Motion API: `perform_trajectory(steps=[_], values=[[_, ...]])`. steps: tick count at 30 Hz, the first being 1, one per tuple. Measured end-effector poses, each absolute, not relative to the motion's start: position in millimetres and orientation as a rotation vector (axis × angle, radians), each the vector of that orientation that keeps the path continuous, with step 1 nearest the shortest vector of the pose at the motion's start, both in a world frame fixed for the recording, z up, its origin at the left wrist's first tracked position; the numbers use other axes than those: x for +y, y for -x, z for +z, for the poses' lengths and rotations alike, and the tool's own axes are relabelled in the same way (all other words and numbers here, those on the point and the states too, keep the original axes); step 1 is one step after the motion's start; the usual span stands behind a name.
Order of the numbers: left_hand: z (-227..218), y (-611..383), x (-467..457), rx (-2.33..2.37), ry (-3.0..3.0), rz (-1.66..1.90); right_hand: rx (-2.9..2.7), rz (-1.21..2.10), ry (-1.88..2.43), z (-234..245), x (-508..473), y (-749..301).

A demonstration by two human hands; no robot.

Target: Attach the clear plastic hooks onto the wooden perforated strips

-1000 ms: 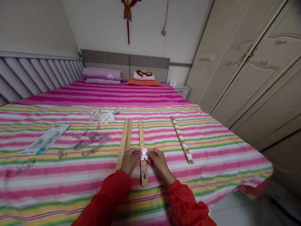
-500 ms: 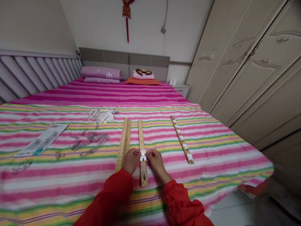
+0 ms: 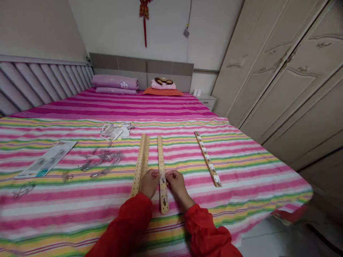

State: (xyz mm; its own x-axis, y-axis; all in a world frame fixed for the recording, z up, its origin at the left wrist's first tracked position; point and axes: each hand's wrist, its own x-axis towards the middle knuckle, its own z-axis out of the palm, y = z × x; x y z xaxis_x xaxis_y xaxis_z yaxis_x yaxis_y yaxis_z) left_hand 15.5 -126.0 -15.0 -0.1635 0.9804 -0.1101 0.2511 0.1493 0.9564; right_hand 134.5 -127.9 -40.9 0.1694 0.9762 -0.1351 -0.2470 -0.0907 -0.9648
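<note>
A narrow wooden strip [image 3: 161, 157] with rows of small holes lies lengthwise in front of me. On it sits a small metal hook [image 3: 163, 179], between my two hands. My left hand [image 3: 150, 182] pinches at the hook's left edge, while my right hand [image 3: 176, 181] pinches at its right edge. Nearer to me, a second metal hook [image 3: 164, 200] is on the strip's close end. Just left, two more perforated wooden strips [image 3: 139, 160] lie side by side, partly behind my left hand. The fingertips cover the hook's edges.
To the right, another wooden strip [image 3: 207, 157] carries several white-backed hooks. Clear plastic-wrapped pieces [image 3: 104, 157], a packaging card [image 3: 49, 159], a wire-like loop [image 3: 24, 190] and a pile of packets [image 3: 115, 131] lie left on the striped bedsheet [image 3: 241, 164]. A wardrobe [image 3: 284, 78] stands at right.
The white round face seen on the hook between my fingers no longer shows; the metal hook lies lower against the strip. Both hands stay almost in place.
</note>
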Motion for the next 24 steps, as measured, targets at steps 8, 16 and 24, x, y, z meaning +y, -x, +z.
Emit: perform_trajectory(steps=[8, 16, 24], values=[[-24, -15, -119, 1.703, -1.271, 0.956, -0.827, 1.275, 1.220, -51, -123, -134], [-29, -15, -115, 1.712, -1.201, 0.922, -0.828, 1.290, 1.231, -57, -120, -134], [-18, -20, -119, 1.623, -1.034, 0.942, -0.852, 1.277, 1.236, -48, -124, -134]])
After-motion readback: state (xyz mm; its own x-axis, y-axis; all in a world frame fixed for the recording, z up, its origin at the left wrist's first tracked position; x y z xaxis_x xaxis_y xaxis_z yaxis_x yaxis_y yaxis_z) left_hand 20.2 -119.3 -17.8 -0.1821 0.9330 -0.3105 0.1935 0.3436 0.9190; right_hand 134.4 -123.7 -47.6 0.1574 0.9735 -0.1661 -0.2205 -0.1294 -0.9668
